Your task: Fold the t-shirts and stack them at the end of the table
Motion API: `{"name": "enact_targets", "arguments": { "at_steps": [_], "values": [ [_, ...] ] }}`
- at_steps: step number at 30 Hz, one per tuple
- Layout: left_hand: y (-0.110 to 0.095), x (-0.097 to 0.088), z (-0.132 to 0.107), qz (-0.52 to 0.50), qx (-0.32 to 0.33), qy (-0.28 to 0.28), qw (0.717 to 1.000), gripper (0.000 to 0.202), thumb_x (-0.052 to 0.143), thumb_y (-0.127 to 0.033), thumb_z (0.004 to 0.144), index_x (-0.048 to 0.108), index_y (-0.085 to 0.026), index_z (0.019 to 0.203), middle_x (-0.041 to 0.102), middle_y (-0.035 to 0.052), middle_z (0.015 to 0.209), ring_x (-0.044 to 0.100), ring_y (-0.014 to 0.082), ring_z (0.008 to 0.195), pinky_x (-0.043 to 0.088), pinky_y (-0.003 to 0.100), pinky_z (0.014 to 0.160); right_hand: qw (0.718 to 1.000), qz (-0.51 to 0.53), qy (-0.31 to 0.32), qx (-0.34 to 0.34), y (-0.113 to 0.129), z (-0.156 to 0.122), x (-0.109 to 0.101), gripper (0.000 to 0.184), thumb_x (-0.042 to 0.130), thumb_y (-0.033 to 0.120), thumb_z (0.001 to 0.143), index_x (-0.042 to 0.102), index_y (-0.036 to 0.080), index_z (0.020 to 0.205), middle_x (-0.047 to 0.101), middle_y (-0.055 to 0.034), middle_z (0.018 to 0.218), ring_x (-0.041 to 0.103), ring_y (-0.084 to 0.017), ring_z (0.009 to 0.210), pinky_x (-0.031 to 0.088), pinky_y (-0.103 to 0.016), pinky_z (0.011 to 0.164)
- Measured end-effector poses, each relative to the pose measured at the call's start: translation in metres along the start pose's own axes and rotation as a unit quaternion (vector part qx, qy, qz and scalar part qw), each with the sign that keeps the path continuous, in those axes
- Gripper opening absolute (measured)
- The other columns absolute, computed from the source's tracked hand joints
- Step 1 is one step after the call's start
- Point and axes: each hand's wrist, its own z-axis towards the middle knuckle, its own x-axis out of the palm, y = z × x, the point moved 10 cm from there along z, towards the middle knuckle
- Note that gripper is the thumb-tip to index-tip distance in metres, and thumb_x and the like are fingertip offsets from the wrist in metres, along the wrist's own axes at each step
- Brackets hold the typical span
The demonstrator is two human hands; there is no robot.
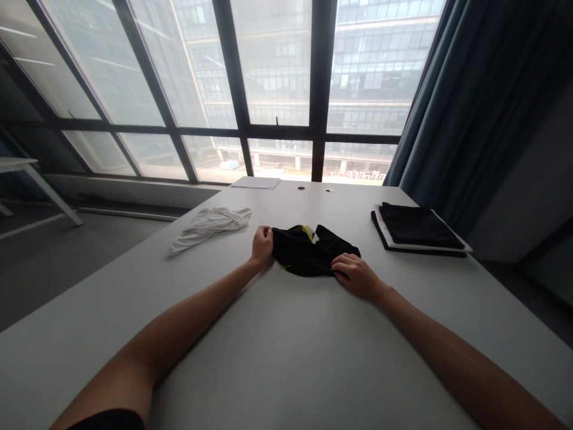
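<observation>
A crumpled black garment (304, 254) with a yellow and white patch lies on the white table (286, 346) in front of me. At its left end my left hand (262, 243) is closed, gripping the cloth between thumb and fingers. My right hand (353, 273) rests at the garment's lower right edge, its fingers curled over the cloth and the thumb beneath. What exact kind of garment it is cannot be made out in its bunched state.
A rumpled white cloth (212, 226) lies to the left. On the right sits a folded stack of black and white cloth (421, 227). Paper sheets (255, 183) lie at the far edge, before the windows (277, 65). A dark curtain (465, 89) hangs at right.
</observation>
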Motion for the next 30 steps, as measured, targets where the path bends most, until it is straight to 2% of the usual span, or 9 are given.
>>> {"name": "enact_targets", "arguments": {
  "at_steps": [6,10,13,16,18,20,22,25,30],
  "values": [
    [0.033,-0.026,0.024,-0.016,-0.056,-0.091,0.994,0.012,0.042,-0.023,0.091,0.054,-0.019,0.092,0.062,0.0072,0.09,0.063,0.0226,0.087,0.051,0.036,0.081,1.0,-0.003,0.009,0.004,0.003,0.002,-0.001,0.016,0.06,0.009,0.089,0.068,0.02,0.096,0.072,-0.007,0.104,0.063,-0.021,0.094,0.048,-0.036,0.087],
    [0.017,-0.035,0.027,-0.023,-0.02,-0.081,0.996,0.011,0.048,-0.021,0.089,0.058,-0.019,0.094,0.065,0.0064,0.093,0.065,0.022,0.092,0.052,0.035,0.087,1.0,-0.008,0.013,0.006,0.003,0.002,0.001,0.015,0.059,0.009,0.089,0.068,0.021,0.095,0.072,-0.0065,0.104,0.063,-0.021,0.093,0.048,-0.037,0.087],
    [-0.03,-0.024,0.015,0.006,0.129,-0.001,0.992,0.019,0.05,-0.027,0.095,0.064,-0.021,0.105,0.068,0.0058,0.11,0.063,0.0217,0.109,0.047,0.037,0.101,1.0,-0.012,0.01,0.009,0.004,0.001,0.001,0.017,0.058,0.009,0.088,0.068,0.022,0.095,0.07,-0.0071,0.115,0.064,-0.022,0.099,0.048,-0.038,0.09],
    [-0.071,0.01,-0.018,0.097,0.3,0.148,0.937,0.03,0.056,-0.037,0.096,0.065,-0.025,0.123,0.065,0.0058,0.128,0.057,0.0242,0.122,0.041,0.04,0.109,1.0,-0.016,0.009,0.014,0.004,0.001,0.001,0.019,0.058,0.008,0.087,0.067,0.022,0.096,0.062,-0.0077,0.135,0.062,-0.024,0.11,0.049,-0.041,0.095],
    [-0.075,0.029,-0.036,0.154,0.339,0.221,0.901,0.037,0.06,-0.039,0.094,0.064,-0.028,0.129,0.065,0.0056,0.128,0.059,0.0254,0.12,0.044,0.04,0.107,1.0,-0.017,0.013,0.017,0.004,0.001,0.001,0.02,0.057,0.007,0.086,0.067,0.022,0.096,0.057,-0.0079,0.143,0.061,-0.025,0.115,0.048,-0.042,0.098],
    [-0.07,0.039,-0.041,0.192,0.341,0.253,0.885,0.034,0.058,-0.037,0.095,0.067,-0.028,0.127,0.069,0.0052,0.12,0.063,0.0245,0.11,0.048,0.037,0.099,0.999,-0.019,0.016,0.02,0.004,0.001,0.001,0.021,0.057,0.007,0.085,0.066,0.022,0.096,0.055,-0.0086,0.146,0.061,-0.025,0.116,0.048,-0.042,0.099],
    [-0.062,0.04,-0.037,0.208,0.32,0.251,0.89,0.03,0.053,-0.033,0.097,0.072,-0.028,0.119,0.072,0.0044,0.109,0.067,0.0224,0.099,0.051,0.034,0.091,0.999,-0.023,0.017,0.024,0.004,0.001,0.002,0.021,0.058,0.007,0.085,0.066,0.022,0.096,0.055,-0.0091,0.147,0.062,-0.025,0.114,0.049,-0.042,0.099],
    [-0.053,0.03,-0.02,0.189,0.275,0.211,0.919,0.029,0.051,-0.03,0.096,0.076,-0.025,0.109,0.074,0.0036,0.101,0.069,0.0209,0.09,0.052,0.031,0.084,0.999,-0.032,0.02,0.025,0.004,0.002,0.003,0.02,0.058,0.007,0.084,0.066,0.022,0.095,0.056,-0.0088,0.146,0.062,-0.025,0.113,0.049,-0.042,0.097],
    [-0.039,0.009,0.01,0.13,0.199,0.133,0.962,0.025,0.057,-0.026,0.087,0.079,-0.021,0.097,0.077,0.0037,0.098,0.069,0.0211,0.088,0.051,0.029,0.087,0.997,-0.061,0.024,0.034,-0.001,0.001,0.005,0.018,0.058,0.008,0.083,0.065,0.022,0.094,0.06,-0.0089,0.141,0.063,-0.025,0.108,0.049,-0.041,0.094]
  ]
}}
